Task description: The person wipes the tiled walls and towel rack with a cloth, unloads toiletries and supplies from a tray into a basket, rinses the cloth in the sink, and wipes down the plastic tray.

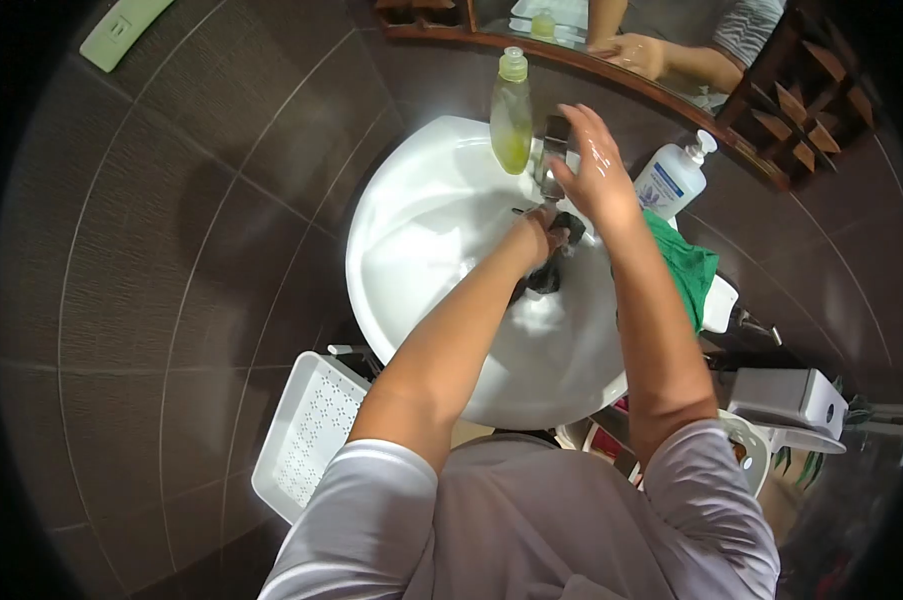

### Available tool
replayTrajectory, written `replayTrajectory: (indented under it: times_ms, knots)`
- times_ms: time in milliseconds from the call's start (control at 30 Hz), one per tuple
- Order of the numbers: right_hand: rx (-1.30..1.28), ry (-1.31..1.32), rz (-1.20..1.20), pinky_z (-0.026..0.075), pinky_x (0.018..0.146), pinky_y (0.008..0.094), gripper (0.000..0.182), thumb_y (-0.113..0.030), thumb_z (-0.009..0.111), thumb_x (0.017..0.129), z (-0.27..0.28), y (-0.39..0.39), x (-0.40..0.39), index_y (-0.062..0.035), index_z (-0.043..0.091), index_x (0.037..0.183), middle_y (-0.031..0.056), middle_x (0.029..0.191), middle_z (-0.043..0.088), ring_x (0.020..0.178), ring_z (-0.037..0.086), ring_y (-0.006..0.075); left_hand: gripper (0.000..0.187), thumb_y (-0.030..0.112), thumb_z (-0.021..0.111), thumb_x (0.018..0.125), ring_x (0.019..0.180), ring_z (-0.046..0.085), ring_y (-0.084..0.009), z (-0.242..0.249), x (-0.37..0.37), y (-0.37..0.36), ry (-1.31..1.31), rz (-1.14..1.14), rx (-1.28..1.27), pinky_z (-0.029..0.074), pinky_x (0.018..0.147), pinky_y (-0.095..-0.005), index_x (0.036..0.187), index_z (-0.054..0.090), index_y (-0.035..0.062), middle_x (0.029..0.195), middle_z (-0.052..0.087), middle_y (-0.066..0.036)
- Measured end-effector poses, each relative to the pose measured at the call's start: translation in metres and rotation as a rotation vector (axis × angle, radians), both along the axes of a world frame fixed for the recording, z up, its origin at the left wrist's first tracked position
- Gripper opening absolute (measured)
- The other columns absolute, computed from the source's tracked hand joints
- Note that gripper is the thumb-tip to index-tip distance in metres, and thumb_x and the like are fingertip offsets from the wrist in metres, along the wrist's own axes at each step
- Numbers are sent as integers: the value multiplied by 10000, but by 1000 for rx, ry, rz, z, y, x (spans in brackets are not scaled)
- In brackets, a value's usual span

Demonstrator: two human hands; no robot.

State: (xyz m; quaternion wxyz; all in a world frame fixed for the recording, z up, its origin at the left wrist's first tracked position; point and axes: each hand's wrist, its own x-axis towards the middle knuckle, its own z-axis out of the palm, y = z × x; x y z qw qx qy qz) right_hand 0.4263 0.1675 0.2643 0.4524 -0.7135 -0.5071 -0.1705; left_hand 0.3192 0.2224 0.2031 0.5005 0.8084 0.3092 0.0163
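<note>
My left hand (543, 238) is low in the white sink (401, 240), under the faucet (553, 160), with its fingers closed on a small black cloth (543, 279). The cloth looks wet and bunched up; its exact kind does not show. Raised beside the faucet is my right hand (599, 165), wet and holding nothing, its thumb apart from the fingers. Part of the faucet is hidden behind that hand.
On the sink's back rim stands a clear bottle of yellow-green liquid (511, 125). To the right are a white pump bottle (669, 182) and a green cloth (683, 265). A white perforated basket (316, 425) is at the lower left, and a wood-framed mirror (651, 45) hangs above.
</note>
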Motion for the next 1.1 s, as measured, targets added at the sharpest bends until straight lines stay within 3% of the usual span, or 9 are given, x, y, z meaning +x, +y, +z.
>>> replayTrajectory:
  times_ms: [133, 400, 567, 733, 800, 867, 933, 1000, 1100]
  knots:
    - [-365, -104, 63, 404, 862, 371, 355, -212, 604, 761, 11, 17, 27, -47, 547, 1071, 169, 1056, 552, 996, 504, 321, 333, 211, 589, 783, 892, 564, -328, 4, -1, -2, 2, -75, 261, 434, 754, -381, 1055, 512, 34, 993, 586, -161]
    - [-356, -237, 31, 440, 790, 344, 282, -269, 536, 811, 3, 19, 27, -54, 594, 983, 95, 936, 619, 906, 548, 271, 331, 203, 621, 776, 759, 538, -158, 17, -44, -4, -12, 330, -225, 449, 681, -294, 1022, 502, 16, 864, 565, -84]
    - [-217, -290, -43, 416, 836, 383, 337, -286, 493, 841, -24, 14, 11, -79, 538, 1103, 92, 1114, 549, 1044, 491, 266, 258, 203, 622, 782, 706, 521, -148, 14, -59, 3, -91, 388, -243, 443, 642, -292, 920, 498, 24, 796, 544, -59]
    - [-314, -277, -190, 350, 919, 356, 428, -245, 505, 853, -32, -6, -27, -72, 420, 1235, 145, 1279, 413, 1151, 414, 283, 253, 209, 636, 775, 707, 519, -122, 58, -72, -13, -173, 446, -291, 435, 662, -267, 897, 513, 25, 814, 561, -60]
    - [100, 0, -6, 339, 915, 382, 401, -238, 480, 860, -37, -12, -42, -45, 423, 1207, 158, 1233, 440, 1076, 448, 317, 261, 208, 649, 764, 718, 524, -121, 41, -76, -4, -204, 448, -159, 438, 664, -266, 896, 525, 20, 819, 566, -62]
    - [212, 913, 35, 408, 793, 350, 331, -259, 458, 886, -55, -25, -83, -9, 447, 1102, 116, 993, 507, 927, 486, 224, 269, 207, 661, 754, 729, 528, -119, 32, -77, -2, -239, 451, -28, 441, 666, -264, 895, 536, 14, 824, 571, -63]
    - [186, 1843, 88, 458, 614, 317, 315, -346, 480, 867, -71, -30, -108, -79, 483, 1035, 77, 958, 511, 760, 524, 163, 271, 193, 676, 741, 749, 535, -117, 40, -86, -13, -305, 325, 81, 445, 674, -261, 903, 566, 5, 817, 580, -62]
    - [201, 2284, 420, 481, 626, 319, 288, -292, 478, 865, -73, -33, -111, -60, 499, 1035, 79, 941, 547, 720, 558, 169, 265, 212, 688, 737, 763, 545, -119, 49, -95, -27, -267, 154, 61, 448, 682, -266, 899, 602, 22, 813, 591, -60]
    - [-51, 2067, 334, 493, 695, 336, 249, -219, 476, 856, -74, -33, -105, -22, 525, 1000, 84, 911, 578, 756, 580, 202, 209, 213, 664, 763, 758, 545, -130, 22, -106, -19, -362, 124, -63, 446, 697, -271, 878, 592, 55, 817, 588, -54]
